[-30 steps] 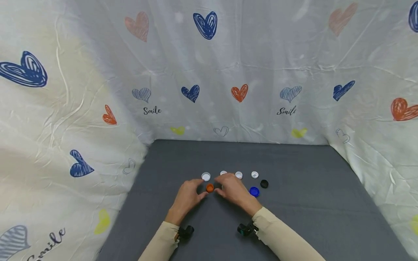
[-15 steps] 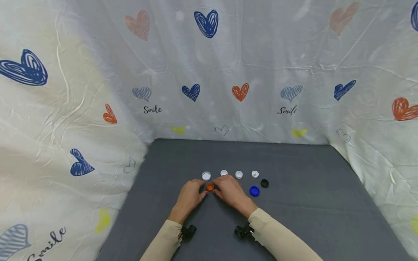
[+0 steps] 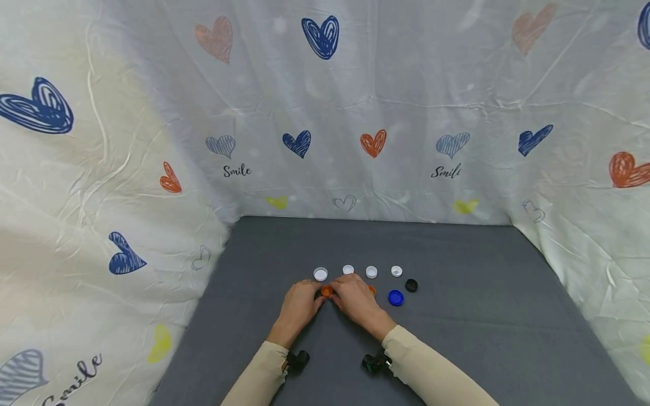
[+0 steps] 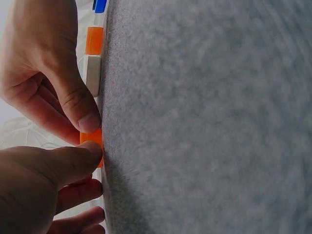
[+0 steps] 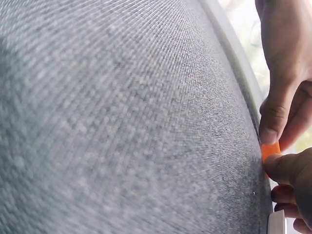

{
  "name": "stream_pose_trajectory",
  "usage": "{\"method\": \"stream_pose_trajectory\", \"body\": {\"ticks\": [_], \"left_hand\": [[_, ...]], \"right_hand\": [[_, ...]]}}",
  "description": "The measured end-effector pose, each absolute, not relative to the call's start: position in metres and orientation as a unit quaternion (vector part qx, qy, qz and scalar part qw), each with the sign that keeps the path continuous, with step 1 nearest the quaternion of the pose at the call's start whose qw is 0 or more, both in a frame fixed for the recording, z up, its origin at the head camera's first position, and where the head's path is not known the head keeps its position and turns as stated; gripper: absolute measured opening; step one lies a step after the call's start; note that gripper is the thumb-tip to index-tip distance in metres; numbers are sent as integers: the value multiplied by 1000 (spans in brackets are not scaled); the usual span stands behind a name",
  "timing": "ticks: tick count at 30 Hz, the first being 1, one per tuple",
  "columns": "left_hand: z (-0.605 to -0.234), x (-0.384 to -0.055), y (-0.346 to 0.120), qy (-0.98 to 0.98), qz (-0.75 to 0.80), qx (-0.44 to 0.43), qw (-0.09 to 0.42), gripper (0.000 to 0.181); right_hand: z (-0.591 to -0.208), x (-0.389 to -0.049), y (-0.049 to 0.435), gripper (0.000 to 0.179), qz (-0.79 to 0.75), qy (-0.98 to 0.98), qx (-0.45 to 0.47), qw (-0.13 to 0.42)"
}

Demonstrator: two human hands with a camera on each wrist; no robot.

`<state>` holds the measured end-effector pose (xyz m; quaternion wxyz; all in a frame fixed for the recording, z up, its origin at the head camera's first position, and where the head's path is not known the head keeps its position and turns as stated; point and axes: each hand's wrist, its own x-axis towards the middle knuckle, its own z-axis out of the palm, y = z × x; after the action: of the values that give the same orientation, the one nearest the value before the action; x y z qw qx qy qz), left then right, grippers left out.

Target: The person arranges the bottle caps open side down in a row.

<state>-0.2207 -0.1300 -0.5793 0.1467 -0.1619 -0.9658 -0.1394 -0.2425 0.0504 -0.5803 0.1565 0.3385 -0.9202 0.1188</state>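
An orange bottle cap (image 3: 326, 291) stands on the grey cloth between both hands. My left hand (image 3: 299, 305) pinches its left side, thumb in front and fingers behind. From the right, my right hand (image 3: 357, 299) pinches the same cap. Seen side-on in the left wrist view, the orange cap (image 4: 91, 137) shows between the two thumbs, low on the cloth. The right wrist view gives a sliver of the orange cap (image 5: 270, 149) between the thumbs. Beyond the right hand are a whitish cap (image 4: 92, 75) and a second orange cap (image 4: 94, 40).
A row of white caps lies behind the hands, among them a large white cap (image 3: 320, 274) at its left end. A blue cap (image 3: 395, 298) and a black cap (image 3: 411, 285) lie right of the right hand. The grey tablecloth (image 3: 457, 349) meets a heart-printed curtain (image 3: 406, 186).
My right hand has moved left and closed in on the orange cap; the left hand has edged right against it. The second orange cap has come into sight behind the right hand.
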Motion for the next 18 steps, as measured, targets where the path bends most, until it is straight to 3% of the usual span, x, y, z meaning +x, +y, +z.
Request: {"method": "stream_pose_trajectory", "body": {"ticks": [10, 18], "left_hand": [[-574, -215, -130, -963, -160, -155, 151, 21], [-558, -205, -131, -949, -191, -165, 189, 27]], "right_hand": [[-573, -237, 52, 18, 128, -917, 340, 165], [-556, -227, 58, 20, 176, -900, 344, 204]]}}
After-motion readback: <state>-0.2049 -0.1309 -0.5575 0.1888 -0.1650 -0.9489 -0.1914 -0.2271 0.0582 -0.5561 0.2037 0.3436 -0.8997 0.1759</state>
